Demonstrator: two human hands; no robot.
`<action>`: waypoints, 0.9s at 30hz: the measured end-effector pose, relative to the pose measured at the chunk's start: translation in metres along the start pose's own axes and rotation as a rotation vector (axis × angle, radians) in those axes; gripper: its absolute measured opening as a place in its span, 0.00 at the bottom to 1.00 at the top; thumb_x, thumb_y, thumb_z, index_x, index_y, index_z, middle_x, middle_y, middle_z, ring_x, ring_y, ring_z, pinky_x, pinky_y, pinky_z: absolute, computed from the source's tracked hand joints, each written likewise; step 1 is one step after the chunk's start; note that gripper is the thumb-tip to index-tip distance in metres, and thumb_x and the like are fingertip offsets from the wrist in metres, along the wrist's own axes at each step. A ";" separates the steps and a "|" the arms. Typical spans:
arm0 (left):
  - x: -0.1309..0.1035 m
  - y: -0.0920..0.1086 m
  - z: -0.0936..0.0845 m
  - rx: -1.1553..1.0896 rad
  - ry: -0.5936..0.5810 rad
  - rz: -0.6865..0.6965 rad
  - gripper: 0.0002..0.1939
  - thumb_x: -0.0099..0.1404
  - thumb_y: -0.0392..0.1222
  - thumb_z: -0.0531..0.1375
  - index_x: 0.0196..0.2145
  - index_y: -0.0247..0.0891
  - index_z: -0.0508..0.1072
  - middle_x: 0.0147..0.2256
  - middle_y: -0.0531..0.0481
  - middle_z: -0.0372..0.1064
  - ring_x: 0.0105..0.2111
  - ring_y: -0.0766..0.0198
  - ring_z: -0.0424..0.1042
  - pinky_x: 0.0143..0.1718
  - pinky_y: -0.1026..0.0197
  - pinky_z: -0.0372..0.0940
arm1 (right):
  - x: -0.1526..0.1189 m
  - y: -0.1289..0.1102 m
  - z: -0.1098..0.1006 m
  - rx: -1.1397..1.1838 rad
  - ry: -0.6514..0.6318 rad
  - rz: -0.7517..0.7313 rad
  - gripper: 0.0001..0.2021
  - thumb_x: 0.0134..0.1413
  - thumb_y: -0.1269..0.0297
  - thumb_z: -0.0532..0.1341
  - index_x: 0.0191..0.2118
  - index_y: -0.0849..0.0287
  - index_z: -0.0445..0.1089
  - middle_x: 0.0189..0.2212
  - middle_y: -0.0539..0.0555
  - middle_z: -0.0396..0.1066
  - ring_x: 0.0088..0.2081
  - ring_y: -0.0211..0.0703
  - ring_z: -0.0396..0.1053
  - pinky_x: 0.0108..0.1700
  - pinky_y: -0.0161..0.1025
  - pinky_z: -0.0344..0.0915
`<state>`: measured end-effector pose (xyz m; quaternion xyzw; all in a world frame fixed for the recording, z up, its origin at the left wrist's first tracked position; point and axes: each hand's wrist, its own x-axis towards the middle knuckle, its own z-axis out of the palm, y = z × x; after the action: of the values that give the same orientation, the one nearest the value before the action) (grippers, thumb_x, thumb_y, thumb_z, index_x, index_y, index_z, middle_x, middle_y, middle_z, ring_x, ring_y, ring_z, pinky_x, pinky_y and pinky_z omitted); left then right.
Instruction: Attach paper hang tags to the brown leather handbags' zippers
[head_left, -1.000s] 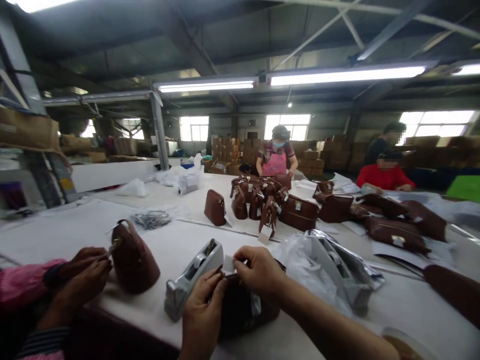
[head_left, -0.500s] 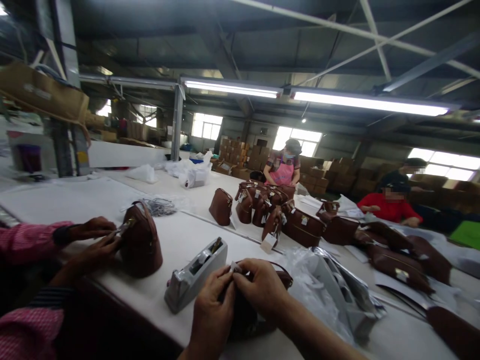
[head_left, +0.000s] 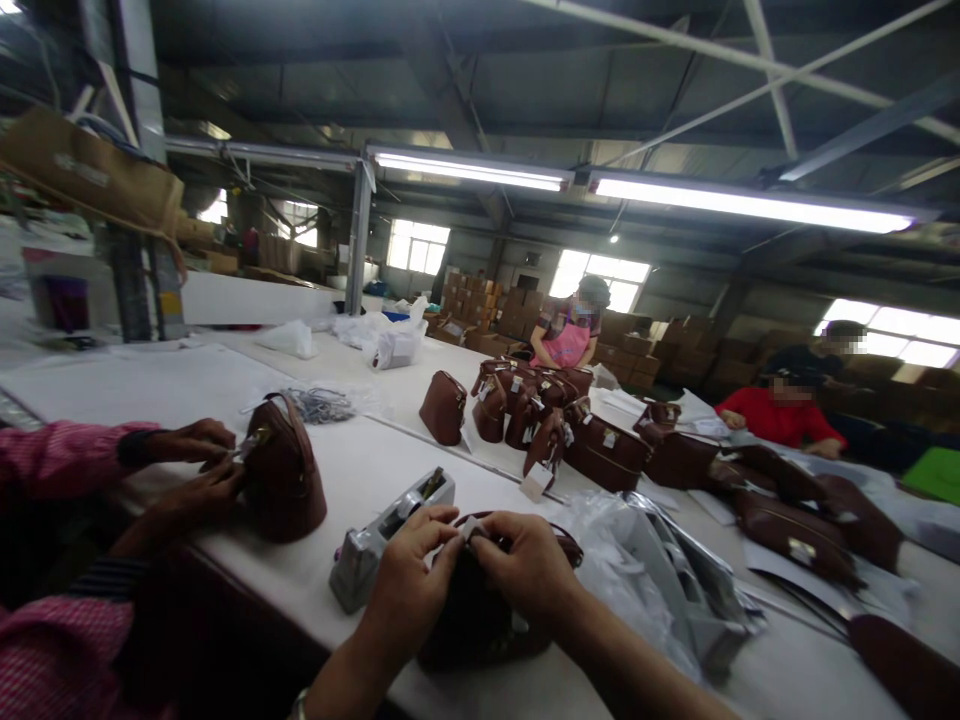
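Observation:
Just in front of me stands a dark brown handbag (head_left: 480, 630), partly covered by my hands and forearms. Over its top, my left hand (head_left: 414, 572) and my right hand (head_left: 531, 572) meet with fingertips pinched. A small white piece (head_left: 470, 528), perhaps paper or wrapping, shows between the fingertips of both hands. What lies under the fingers is hidden. The bag's handle (head_left: 566, 540) curves out behind my right hand. Close beyond my left hand is a grey tape dispenser (head_left: 360, 555).
At left, a co-worker's hands (head_left: 199, 470) work at another brown handbag (head_left: 281, 480). A second grey dispenser (head_left: 697, 590) and clear plastic (head_left: 611, 560) lie to my right. Several brown handbags (head_left: 607, 452) stand farther back. Two people (head_left: 566, 335) (head_left: 787, 410) are across the table.
My left hand has shifted slightly up and its forearm now angles in from farther left, uncovering more of the bag. Both hands stay pinched at the white piece.

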<state>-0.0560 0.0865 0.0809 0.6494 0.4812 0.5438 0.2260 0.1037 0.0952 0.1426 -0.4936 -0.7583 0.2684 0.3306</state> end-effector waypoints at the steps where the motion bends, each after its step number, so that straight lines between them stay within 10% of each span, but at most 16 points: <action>1: -0.002 0.001 0.000 0.025 0.013 0.035 0.10 0.66 0.43 0.56 0.32 0.43 0.77 0.47 0.45 0.72 0.50 0.55 0.70 0.55 0.48 0.64 | 0.000 0.000 0.000 -0.001 0.002 0.011 0.10 0.53 0.66 0.59 0.31 0.57 0.79 0.24 0.49 0.77 0.27 0.39 0.71 0.31 0.32 0.61; 17: -0.016 0.008 0.006 0.019 0.032 0.085 0.07 0.63 0.37 0.59 0.38 0.42 0.75 0.50 0.44 0.70 0.52 0.55 0.70 0.54 0.49 0.67 | 0.006 0.002 0.004 -0.102 0.031 0.068 0.09 0.52 0.64 0.59 0.27 0.58 0.75 0.23 0.50 0.75 0.27 0.39 0.70 0.29 0.32 0.59; 27: -0.027 0.009 0.028 0.139 0.268 0.199 0.07 0.63 0.36 0.60 0.41 0.42 0.74 0.47 0.45 0.72 0.49 0.56 0.72 0.52 0.51 0.69 | 0.003 0.000 0.000 -0.009 -0.016 0.143 0.08 0.54 0.63 0.58 0.34 0.57 0.74 0.23 0.51 0.75 0.22 0.38 0.71 0.24 0.31 0.61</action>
<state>-0.0248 0.0653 0.0660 0.6295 0.4770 0.6105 0.0594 0.1025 0.0976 0.1430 -0.5459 -0.7248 0.2920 0.3023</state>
